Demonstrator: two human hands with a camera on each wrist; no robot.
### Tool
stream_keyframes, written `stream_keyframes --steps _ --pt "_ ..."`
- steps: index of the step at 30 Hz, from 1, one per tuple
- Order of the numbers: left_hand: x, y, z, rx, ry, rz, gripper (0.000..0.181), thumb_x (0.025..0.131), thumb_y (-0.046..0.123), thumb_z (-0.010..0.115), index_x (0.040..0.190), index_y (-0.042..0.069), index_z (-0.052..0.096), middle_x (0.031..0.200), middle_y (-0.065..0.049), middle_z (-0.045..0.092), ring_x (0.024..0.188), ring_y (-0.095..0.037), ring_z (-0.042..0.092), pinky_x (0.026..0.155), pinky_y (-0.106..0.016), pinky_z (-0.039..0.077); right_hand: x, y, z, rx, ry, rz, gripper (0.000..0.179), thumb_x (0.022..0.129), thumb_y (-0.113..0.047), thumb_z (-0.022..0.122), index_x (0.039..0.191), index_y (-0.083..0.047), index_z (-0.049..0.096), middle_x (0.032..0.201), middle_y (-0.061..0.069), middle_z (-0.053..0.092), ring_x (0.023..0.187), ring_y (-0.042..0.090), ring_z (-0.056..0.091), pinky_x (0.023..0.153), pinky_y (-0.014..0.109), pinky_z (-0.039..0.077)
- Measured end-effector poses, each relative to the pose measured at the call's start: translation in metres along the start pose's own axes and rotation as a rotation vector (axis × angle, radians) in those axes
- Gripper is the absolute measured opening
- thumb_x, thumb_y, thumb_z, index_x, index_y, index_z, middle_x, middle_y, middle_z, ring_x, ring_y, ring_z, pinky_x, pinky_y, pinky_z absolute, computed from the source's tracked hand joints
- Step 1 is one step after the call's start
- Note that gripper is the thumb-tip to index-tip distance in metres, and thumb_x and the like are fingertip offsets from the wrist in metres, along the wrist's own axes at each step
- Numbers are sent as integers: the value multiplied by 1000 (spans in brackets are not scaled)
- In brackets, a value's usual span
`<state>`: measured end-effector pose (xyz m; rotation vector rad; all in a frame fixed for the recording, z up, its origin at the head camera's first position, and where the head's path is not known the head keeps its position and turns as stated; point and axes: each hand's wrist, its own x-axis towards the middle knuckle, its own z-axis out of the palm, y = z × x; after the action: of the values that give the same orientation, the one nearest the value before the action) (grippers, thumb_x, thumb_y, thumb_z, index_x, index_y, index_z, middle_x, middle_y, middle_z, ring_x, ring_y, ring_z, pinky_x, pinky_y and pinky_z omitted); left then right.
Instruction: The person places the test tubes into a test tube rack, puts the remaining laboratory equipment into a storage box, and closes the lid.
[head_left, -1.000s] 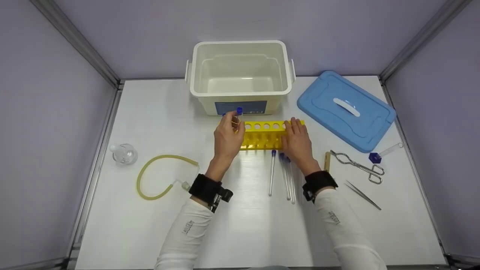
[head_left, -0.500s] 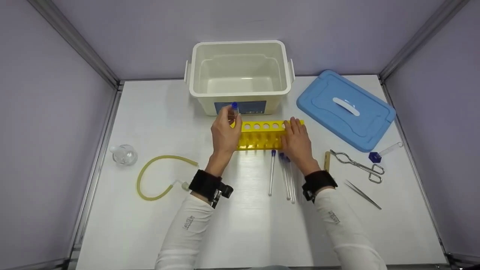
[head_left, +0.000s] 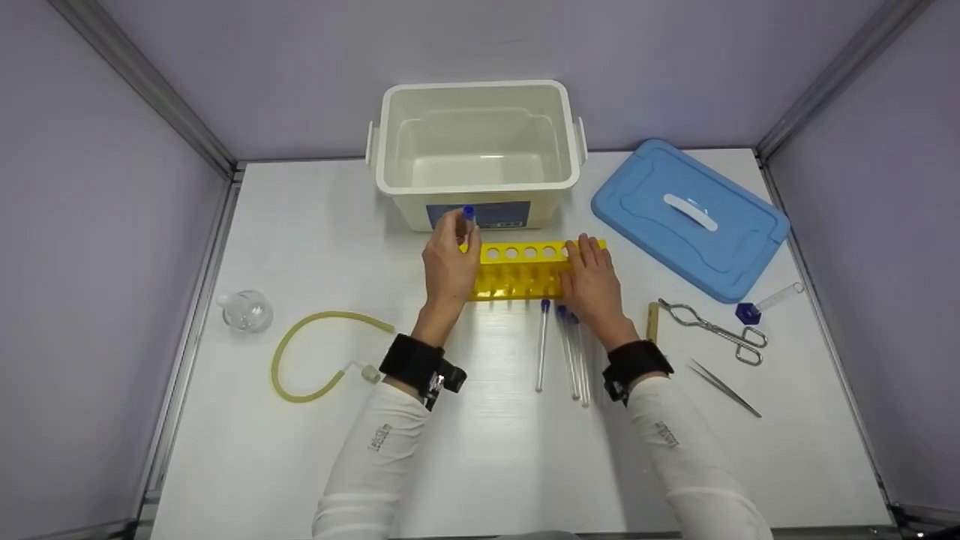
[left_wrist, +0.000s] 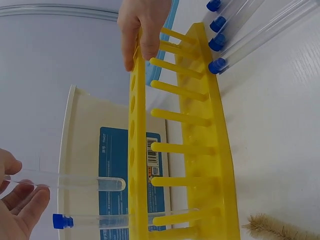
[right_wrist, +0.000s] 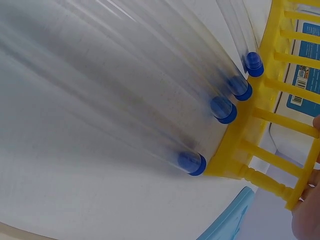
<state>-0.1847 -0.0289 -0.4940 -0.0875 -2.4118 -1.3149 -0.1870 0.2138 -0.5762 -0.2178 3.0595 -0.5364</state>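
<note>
My left hand (head_left: 448, 274) pinches a clear test tube (left_wrist: 87, 182) with a blue cap, held over the left part of a yellow test tube rack (head_left: 517, 283). In the left wrist view the tube's rounded bottom is just short of the rack's top plate, in line with its holes. Beside it, another blue-capped tube (left_wrist: 92, 221) stands in the rack's end hole. My right hand (head_left: 596, 285) grips the top plate at the rack's right end, fingers over it. Several capped test tubes (head_left: 541, 349) lie on the table in front of the rack.
A white bin (head_left: 480, 180) stands behind the rack, its blue lid (head_left: 690, 221) to the right. Crucible tongs (head_left: 712, 328), tweezers (head_left: 725, 388) and a small cylinder (head_left: 776, 298) lie at right. Yellow tubing (head_left: 281, 352) and a glass vessel (head_left: 250, 311) are at left. Brush bristles (left_wrist: 275, 227) show near the rack.
My left hand has lifted the test tube slightly and shifted it a little left, then held it nearly still. My right hand has stayed on the rack.
</note>
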Motion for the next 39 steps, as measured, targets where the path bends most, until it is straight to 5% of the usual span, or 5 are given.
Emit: stream_keyframes --steps 39 --pt "-10 -24 15 136 -196 -178 24 104 12 65 126 3 68 122 -18 77 112 -31 77 96 -42 63 -4 0 0 18 45 -29 56 110 -23 50 160 0 39 170 27 31 160 43 27 134 57 19"
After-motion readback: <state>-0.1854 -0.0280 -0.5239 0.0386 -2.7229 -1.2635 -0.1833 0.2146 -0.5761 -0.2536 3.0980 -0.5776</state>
